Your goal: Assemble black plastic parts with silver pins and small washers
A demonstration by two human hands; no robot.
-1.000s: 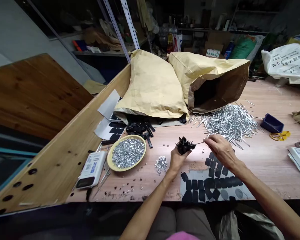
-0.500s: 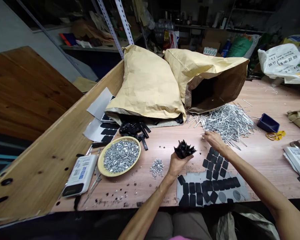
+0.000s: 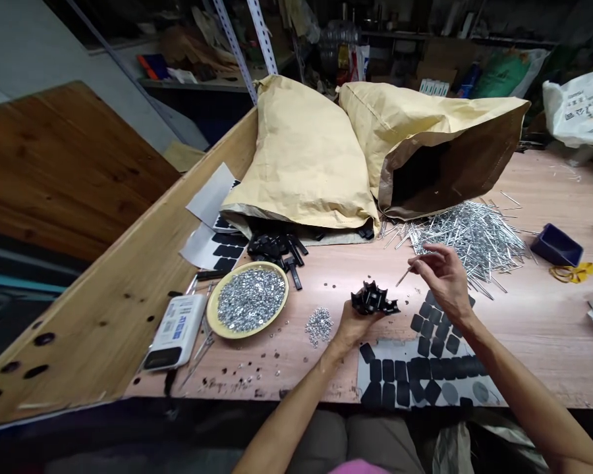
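Near the table's middle, my left hand point(image 3: 354, 324) is wrapped round a cluster of black plastic parts point(image 3: 374, 299), with their notched ends facing up. To its right, my right hand point(image 3: 445, 280) pinches a thin metal pin point(image 3: 404, 275) that slants down to the left, apart from the black parts. Behind that hand lies a heap of similar silver pins point(image 3: 479, 240). Black rounded pads point(image 3: 427, 326) lie below my right hand, some of them on a grey sheet point(image 3: 491, 395). A small pile of metal washers or nuts point(image 3: 319, 326) sits left of my left hand.
A yellow bowl point(image 3: 212, 319) of small metal pieces stands left, beside a white box-shaped device point(image 3: 175, 329). Loose black parts point(image 3: 274, 249) spill from a large paper sack point(image 3: 311, 151). An open sack point(image 3: 429, 131) lies behind the pins; a dark blue tray point(image 3: 557, 247) is at right.
My right hand has lifted off the edge of the pin heap with a pin and turned toward my left hand. The black cluster has tilted slightly. The camera view has shifted a little.
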